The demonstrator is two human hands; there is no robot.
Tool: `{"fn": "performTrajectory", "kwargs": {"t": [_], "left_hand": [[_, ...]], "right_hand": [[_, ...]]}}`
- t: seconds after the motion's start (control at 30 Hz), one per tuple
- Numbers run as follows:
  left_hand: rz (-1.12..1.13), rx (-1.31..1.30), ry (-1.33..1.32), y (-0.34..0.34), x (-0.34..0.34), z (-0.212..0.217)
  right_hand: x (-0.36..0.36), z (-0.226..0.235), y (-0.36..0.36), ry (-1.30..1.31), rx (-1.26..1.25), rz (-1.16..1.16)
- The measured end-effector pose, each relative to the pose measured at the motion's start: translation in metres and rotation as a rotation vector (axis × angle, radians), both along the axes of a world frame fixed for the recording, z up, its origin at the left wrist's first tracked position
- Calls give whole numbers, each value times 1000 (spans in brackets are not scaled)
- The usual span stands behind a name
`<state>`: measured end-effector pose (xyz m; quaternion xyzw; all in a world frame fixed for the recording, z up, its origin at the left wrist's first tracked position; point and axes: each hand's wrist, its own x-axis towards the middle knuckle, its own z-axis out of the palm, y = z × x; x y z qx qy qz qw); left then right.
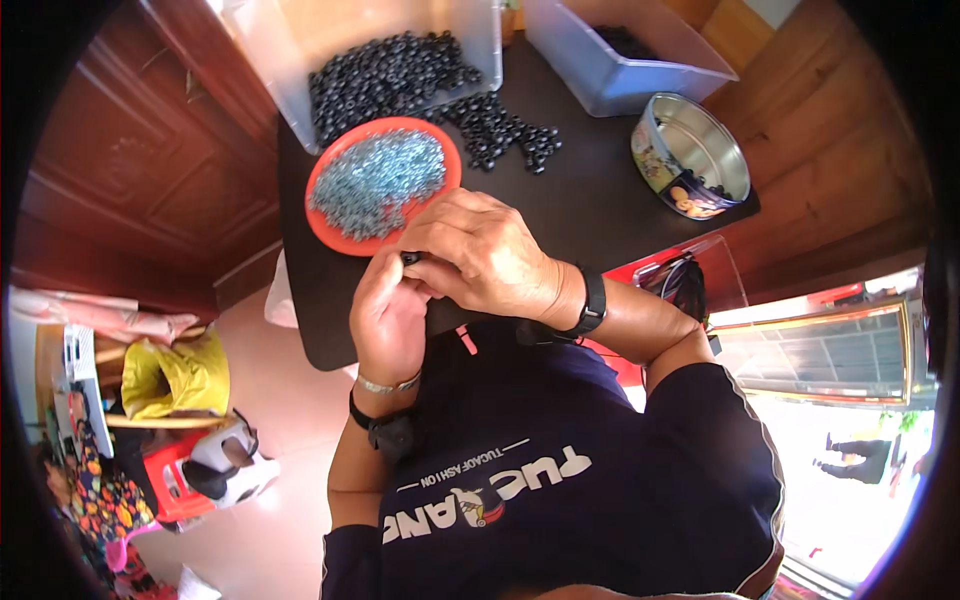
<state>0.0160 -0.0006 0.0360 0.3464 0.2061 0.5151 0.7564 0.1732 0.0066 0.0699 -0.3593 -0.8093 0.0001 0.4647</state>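
My left hand (388, 325) pinches a small black round piece (410, 258) between thumb and fingers, over the near side of a dark tabletop. Closed fingers of my right hand (485, 250) meet the left at this piece; whatever they hold is hidden. Just beyond my hands, a red plate (316, 222) bears a heap of small silvery metal pieces (385, 175), too fine to name. Behind it, many black round pieces (395, 80) lie in a clear plastic bin (488, 45), and more are spilled loose (510, 135) on the table beside it.
A second translucent bin (640, 85) with dark contents stands at the far right. Near it, a round printed tin (655, 165) holds a few black pieces. The dark table (590, 200) borders wooden panels. A yellow bag (180, 375) and a red stool (175, 485) are at the left.
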Motion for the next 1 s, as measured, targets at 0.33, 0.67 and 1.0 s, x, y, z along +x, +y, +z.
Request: {"fn": "performTrajectory", "kwargs": {"t": [0.33, 0.67, 1.0], "left_hand": [[9, -19, 66, 9, -20, -14], [-22, -78, 60, 11, -24, -24], [-15, -94, 24, 10, -26, -30]], "right_hand": [[114, 120, 57, -91, 553, -772], [145, 17, 94, -244, -411, -481], [135, -4, 94, -564, -669, -608]]}}
